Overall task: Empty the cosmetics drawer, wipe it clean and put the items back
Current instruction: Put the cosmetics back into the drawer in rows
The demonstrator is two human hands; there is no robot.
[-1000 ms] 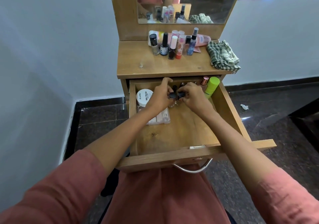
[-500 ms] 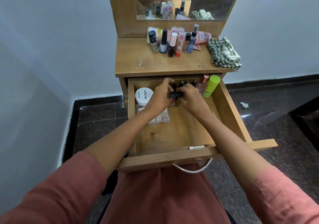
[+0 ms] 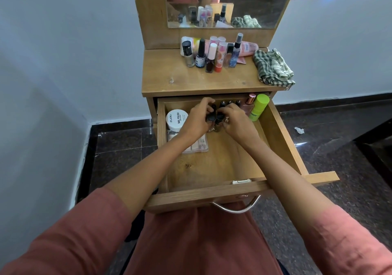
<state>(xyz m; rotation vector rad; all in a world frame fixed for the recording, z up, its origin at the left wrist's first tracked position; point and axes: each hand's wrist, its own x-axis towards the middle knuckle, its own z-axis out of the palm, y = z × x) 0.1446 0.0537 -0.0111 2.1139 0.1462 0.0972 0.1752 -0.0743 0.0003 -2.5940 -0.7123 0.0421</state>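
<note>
The wooden drawer [image 3: 214,194] is pulled out below the dressing table. Inside it my left hand [image 3: 196,122] and my right hand [image 3: 238,123] meet near the back, each closed on small black-capped nail polish bottles [image 3: 215,118]. More dark bottles [image 3: 230,103] stand in a row along the drawer's back wall. A white nail polish remover tub [image 3: 176,119] rests on a clear flat case [image 3: 198,145] at the left. At the back right corner stand a green tube [image 3: 259,107] and a rose-capped bottle [image 3: 250,101].
On the tabletop [image 3: 203,81] stand several bottles [image 3: 211,54] and a pink tube [image 3: 247,49] near the mirror [image 3: 250,1]. A checked cloth [image 3: 272,68] lies at its right edge. The drawer's metal handle [image 3: 237,208] is over my lap. Dark tiled floor lies on both sides.
Both hands stay together at the drawer's back over the small bottles, with only slight finger shifts. The view has tilted a little.
</note>
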